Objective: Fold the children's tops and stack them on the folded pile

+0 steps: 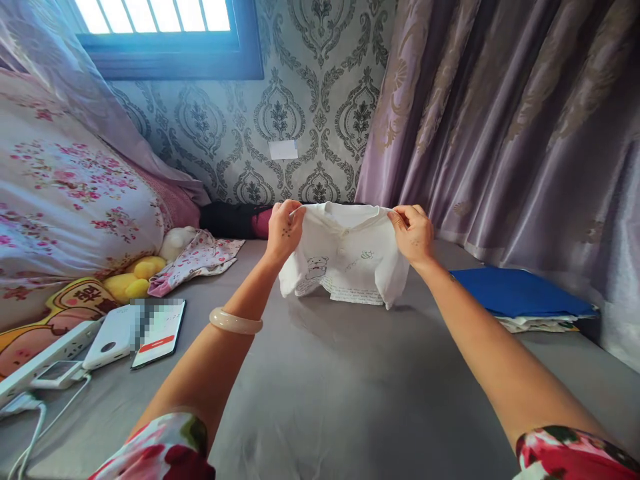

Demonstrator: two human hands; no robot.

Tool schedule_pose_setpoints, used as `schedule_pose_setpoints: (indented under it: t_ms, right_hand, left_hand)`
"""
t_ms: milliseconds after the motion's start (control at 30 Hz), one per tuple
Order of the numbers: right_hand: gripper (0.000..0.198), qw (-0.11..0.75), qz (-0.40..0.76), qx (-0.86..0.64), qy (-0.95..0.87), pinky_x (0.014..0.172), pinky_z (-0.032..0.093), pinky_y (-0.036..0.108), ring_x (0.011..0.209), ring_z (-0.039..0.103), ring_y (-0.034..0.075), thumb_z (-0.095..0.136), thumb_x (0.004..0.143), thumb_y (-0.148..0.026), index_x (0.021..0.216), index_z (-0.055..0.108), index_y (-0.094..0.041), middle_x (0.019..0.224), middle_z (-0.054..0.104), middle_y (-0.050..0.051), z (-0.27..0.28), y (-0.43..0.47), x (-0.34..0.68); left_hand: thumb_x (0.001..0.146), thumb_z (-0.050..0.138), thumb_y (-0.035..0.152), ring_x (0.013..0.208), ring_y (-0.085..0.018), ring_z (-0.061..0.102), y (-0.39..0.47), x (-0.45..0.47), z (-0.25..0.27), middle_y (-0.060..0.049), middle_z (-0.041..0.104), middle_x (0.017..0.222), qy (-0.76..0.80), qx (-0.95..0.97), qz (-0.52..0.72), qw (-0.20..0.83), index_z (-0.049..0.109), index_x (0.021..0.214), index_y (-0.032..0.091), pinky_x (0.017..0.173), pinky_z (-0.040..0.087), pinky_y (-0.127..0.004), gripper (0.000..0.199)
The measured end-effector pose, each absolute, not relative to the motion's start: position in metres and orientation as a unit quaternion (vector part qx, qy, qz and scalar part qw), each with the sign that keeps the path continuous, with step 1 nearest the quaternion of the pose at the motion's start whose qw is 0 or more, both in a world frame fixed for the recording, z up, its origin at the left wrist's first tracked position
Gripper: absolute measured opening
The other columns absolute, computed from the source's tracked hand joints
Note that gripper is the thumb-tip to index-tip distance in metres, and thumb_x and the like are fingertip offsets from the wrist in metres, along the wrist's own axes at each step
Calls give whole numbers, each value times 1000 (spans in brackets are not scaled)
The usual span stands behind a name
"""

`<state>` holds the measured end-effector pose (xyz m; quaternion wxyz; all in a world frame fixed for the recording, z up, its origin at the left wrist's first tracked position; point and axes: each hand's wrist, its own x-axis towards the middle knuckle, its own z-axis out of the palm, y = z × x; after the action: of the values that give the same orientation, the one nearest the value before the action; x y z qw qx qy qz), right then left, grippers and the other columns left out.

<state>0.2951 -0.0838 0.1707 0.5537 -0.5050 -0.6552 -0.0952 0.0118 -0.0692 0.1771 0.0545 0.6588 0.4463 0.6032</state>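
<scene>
Two hands: one bare left hand (286, 231) and one bare right hand (414, 236). One small white long-sleeved fabric top (345, 243), bearing one line-drawn bear (317, 267) and one line-drawn bee (367, 255). One pale glossy round bangle (236, 322), one long white plastic power strip (47, 361), one slim rectangular phone (167, 330), one white rectangular wall plate (283, 150), one blue-framed barred window (165, 17)

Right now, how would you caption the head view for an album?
Left fingers and right fingers hold a white bear-print shirt by its shoulders over a grey sheet.
</scene>
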Motion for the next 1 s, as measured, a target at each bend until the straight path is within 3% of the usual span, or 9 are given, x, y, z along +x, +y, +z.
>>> schedule_pose_setpoints:
  t_ms: [133,300,567,733,867,1000]
  right_hand:
    - [37,520,-160,-505,-670,84,47,36,96,58,22,42,96,-54,99,66,-26,102,60,6,166,-101,289]
    - [39,490,-172,-520,-678,84,47,35,101,57,23,39,97,-56,106,65,-28,107,58,6,170,-132,287]
    - [28,509,-158,-450,-717,90,46,43,99,59,28,50,94,-50,103,69,-31,103,63,7,197,-202,285]
    - [22,481,-167,-431,-745,84,48,45,93,60,27,52,94,-48,102,69,-36,97,63,5,221,-230,279]
    - [24,458,-124,-454,-754,73,48,40,81,61,23,57,91,-46,97,71,-28,92,63,6,221,-210,277]
    - [23,403,-69,-486,-773,74,46,36,81,60,22,56,92,-40,92,72,-24,91,65,7,178,-161,281]
  left_hand:
    - [92,48,33,99,-21,48,-85,10,172,-7,53,98,438,672,595,-46,62,92,22,91,37,-36,18]
    - [95,46,41,110,-24,42,-111,3,170,-8,52,108,450,665,589,-91,62,101,25,102,29,-40,23]
    - [95,47,42,101,-25,45,-190,-14,178,-9,51,103,448,643,592,-190,65,98,25,100,32,-48,25]
    - [94,50,38,107,-29,46,-234,-24,200,-10,50,104,434,653,582,-215,66,99,24,99,32,-54,21]
    - [94,51,36,105,-29,47,-214,-30,202,-10,52,104,438,694,537,-195,66,97,23,98,32,-52,20]
    - [94,50,33,95,-24,45,-158,-32,160,-9,54,97,462,734,479,-132,66,90,18,90,36,-43,22]
